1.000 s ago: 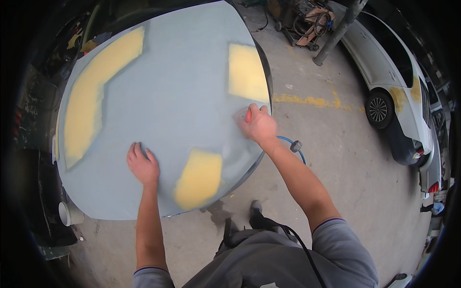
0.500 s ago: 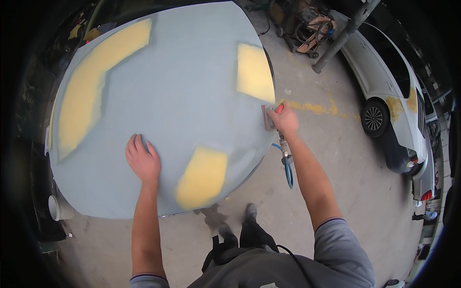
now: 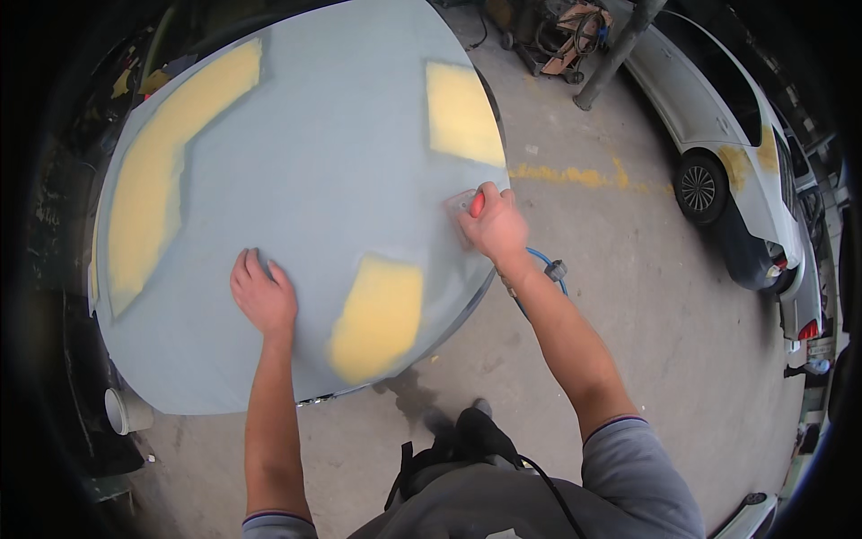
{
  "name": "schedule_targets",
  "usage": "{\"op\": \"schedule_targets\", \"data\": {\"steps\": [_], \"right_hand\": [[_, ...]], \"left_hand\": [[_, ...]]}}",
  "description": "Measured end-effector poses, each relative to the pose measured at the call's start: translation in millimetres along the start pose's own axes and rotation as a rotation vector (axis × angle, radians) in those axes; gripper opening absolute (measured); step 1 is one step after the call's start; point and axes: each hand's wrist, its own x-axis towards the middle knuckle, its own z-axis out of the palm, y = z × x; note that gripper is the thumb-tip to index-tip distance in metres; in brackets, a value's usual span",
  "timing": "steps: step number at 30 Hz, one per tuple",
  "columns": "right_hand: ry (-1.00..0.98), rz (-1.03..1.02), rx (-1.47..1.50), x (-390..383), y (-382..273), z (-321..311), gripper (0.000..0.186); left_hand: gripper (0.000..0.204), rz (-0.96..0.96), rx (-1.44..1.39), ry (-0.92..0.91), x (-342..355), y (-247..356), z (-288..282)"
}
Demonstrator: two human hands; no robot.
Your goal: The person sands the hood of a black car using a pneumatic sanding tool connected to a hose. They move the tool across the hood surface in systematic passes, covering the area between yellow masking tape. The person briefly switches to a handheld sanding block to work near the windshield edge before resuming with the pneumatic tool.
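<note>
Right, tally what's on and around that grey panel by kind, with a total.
Grey panel: 1
Yellow filler patches: 3
Hands, left hand flat on the panel, right hand gripping a red-handled sanding block: 2
Sanding block: 1
Blue hose: 1
White car: 1
Total: 9

You stand on a grey concrete floor (image 3: 646, 296) in even daylight. Take the white car (image 3: 718, 135) parked at the right as your mark: a worn yellow line (image 3: 575, 175) on the floor runs toward its front wheel, a grey post (image 3: 615, 49) rises just left of its body, and a cluttered cart (image 3: 561, 36) sits beyond that post. Far across, at lower left, a white bucket (image 3: 126, 411) stands.
</note>
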Motion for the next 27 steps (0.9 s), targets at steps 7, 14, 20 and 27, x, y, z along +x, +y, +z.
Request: {"op": "schedule_targets", "data": {"steps": [7, 14, 20, 27], "right_hand": [[0.099, 0.216, 0.067, 70, 98, 9, 0.055], [0.124, 0.085, 0.038, 46, 70, 8, 0.054], [-0.053, -0.045, 0.001, -21, -1, -4, 0.053], [-0.096, -0.251, -0.007, -55, -15, -1, 0.044]], "left_hand": [[0.040, 0.013, 0.009, 0.020, -1, 4, 5], [0.040, 0.027, 0.041, 0.032, -2, 2, 4], [0.041, 0.022, 0.036, 0.028, -1, -1, 6], [0.041, 0.004, 0.020, 0.024, 0, 2, 4]]}}
